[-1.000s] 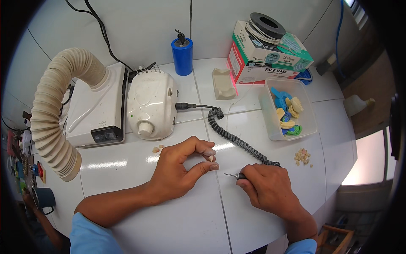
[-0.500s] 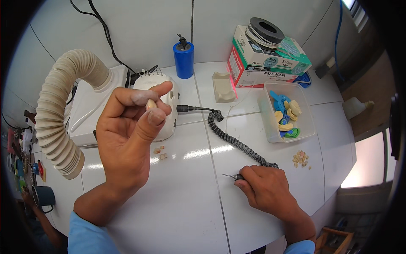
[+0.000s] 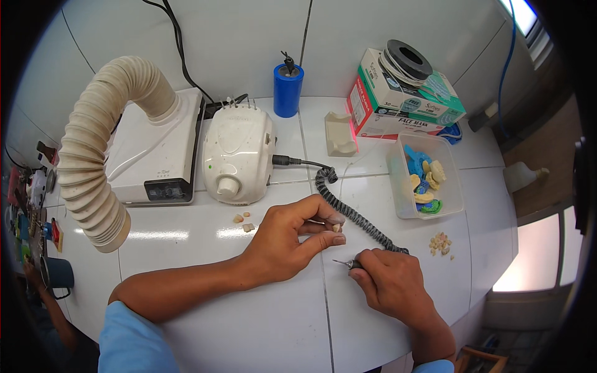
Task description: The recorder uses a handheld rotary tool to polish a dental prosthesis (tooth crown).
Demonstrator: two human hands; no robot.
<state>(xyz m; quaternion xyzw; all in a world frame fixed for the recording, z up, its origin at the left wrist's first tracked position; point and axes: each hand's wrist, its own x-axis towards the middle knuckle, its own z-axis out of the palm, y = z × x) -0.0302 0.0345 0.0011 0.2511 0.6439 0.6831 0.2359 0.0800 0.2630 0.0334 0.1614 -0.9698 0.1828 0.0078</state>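
My left hand [image 3: 289, 239] is closed, pinching a small cream-coloured artificial tooth [image 3: 336, 227] between thumb and fingers over the middle of the table. Whitish dust coats the tip of its index finger. My right hand [image 3: 395, 280] wraps around a rotary handpiece [image 3: 354, 264], whose thin metal bur points left, a little below the tooth and apart from it. A coiled dark cord [image 3: 351, 214] runs from the handpiece to the white control unit [image 3: 238, 155] with a round knob. A few loose teeth [image 3: 247, 227] lie in front of that unit.
At the left stands a white extractor [image 3: 152, 155] with a ribbed hose [image 3: 81, 155]. A small heap of teeth [image 3: 440, 244] lies at right, near a clear tub [image 3: 457, 193] of coloured pieces. Behind are mask boxes [image 3: 404, 93], a beige rest [image 3: 341, 135] and a blue cylinder [image 3: 288, 93].
My left hand has come down and to the right with the tooth, close to the handpiece. My right hand keeps its grip and has barely moved. The view has shifted slightly.
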